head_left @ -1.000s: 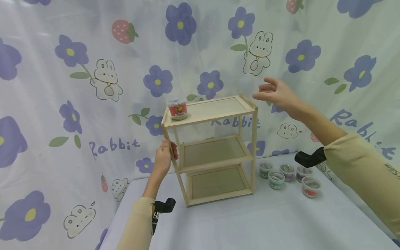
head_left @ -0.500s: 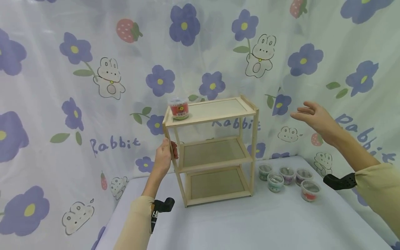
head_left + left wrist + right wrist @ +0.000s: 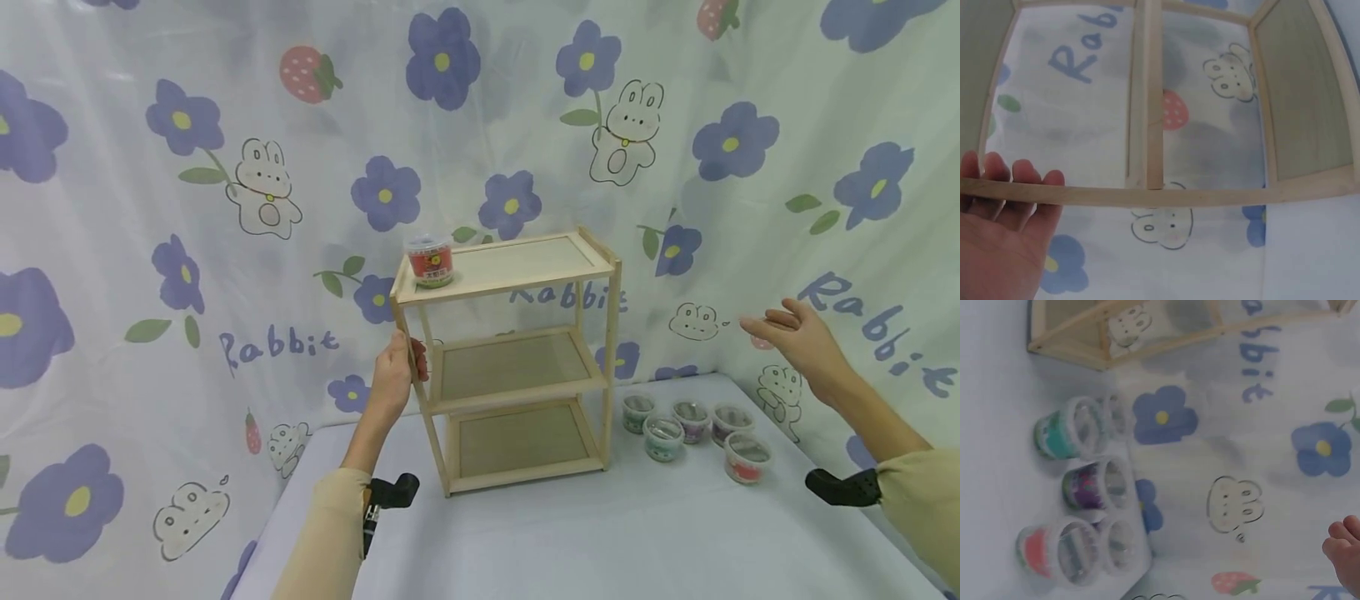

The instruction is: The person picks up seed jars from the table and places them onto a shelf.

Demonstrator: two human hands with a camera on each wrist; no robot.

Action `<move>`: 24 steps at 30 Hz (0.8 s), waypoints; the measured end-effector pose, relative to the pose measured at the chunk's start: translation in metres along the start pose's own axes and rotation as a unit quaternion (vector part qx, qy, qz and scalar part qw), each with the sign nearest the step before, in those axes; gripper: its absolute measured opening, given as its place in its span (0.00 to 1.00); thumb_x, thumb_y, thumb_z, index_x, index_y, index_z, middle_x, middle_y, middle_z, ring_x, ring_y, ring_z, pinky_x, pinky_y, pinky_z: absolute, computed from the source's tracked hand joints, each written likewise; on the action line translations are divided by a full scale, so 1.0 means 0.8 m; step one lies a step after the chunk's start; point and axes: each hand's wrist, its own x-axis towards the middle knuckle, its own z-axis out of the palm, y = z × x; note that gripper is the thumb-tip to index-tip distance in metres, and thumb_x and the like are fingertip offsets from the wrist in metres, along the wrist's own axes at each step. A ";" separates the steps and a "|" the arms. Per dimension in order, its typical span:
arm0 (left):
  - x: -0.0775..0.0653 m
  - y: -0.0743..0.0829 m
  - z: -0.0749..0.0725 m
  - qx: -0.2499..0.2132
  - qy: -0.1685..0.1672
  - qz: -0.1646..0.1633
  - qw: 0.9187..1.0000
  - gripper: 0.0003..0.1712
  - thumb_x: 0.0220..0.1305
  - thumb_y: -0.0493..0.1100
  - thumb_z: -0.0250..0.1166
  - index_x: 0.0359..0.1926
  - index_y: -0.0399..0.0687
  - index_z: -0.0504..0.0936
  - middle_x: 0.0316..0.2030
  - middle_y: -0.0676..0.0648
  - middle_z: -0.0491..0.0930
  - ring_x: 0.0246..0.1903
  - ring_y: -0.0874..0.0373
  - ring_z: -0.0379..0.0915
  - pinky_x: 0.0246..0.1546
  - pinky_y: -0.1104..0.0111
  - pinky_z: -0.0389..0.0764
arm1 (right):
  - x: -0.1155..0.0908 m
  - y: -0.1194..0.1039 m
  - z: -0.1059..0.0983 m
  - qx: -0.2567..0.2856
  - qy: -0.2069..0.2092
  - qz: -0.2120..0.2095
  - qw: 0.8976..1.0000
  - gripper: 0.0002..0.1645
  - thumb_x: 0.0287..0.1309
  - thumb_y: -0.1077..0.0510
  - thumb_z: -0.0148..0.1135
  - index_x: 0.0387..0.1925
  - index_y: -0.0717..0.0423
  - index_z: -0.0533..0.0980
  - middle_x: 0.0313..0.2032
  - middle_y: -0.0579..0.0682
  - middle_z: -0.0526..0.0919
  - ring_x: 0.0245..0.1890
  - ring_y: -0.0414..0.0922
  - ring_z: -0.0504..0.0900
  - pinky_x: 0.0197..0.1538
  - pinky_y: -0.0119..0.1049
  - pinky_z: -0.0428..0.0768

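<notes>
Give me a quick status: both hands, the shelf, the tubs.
Left hand grips wooden shelf front-left post. Right hand open in air, holding nothing, above tubs on table. Red tub sits on top tier. Nothing between right hand and tubs.

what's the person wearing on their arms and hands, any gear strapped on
Both arms wear long beige sleeves. A black camera mount is strapped at the left wrist, and another black mount at the right cuff. The left hand and right hand are bare: no gloves, and no rings or watch in view.
</notes>
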 end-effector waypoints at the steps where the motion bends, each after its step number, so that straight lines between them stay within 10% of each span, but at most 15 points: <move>1: 0.000 0.000 0.000 -0.001 0.000 -0.002 1.000 0.32 0.81 0.55 0.32 0.35 0.37 0.72 0.25 0.41 0.72 0.23 0.54 0.71 0.31 0.66 0.78 | -0.001 0.008 0.000 0.004 0.001 0.001 1.000 0.59 0.72 0.40 0.51 0.73 0.60 0.21 0.74 0.72 0.35 0.72 0.72 0.39 0.68 0.71 0.40; 24: -0.002 -0.004 -0.001 -0.025 0.000 0.034 0.999 0.37 0.78 0.63 0.35 0.33 0.35 0.72 0.21 0.47 0.72 0.21 0.58 0.70 0.27 0.71 0.77 | -0.040 0.166 0.051 0.000 0.006 0.074 0.997 0.63 0.70 0.38 0.53 0.71 0.68 0.20 0.71 0.78 0.32 0.71 0.74 0.36 0.68 0.69 0.44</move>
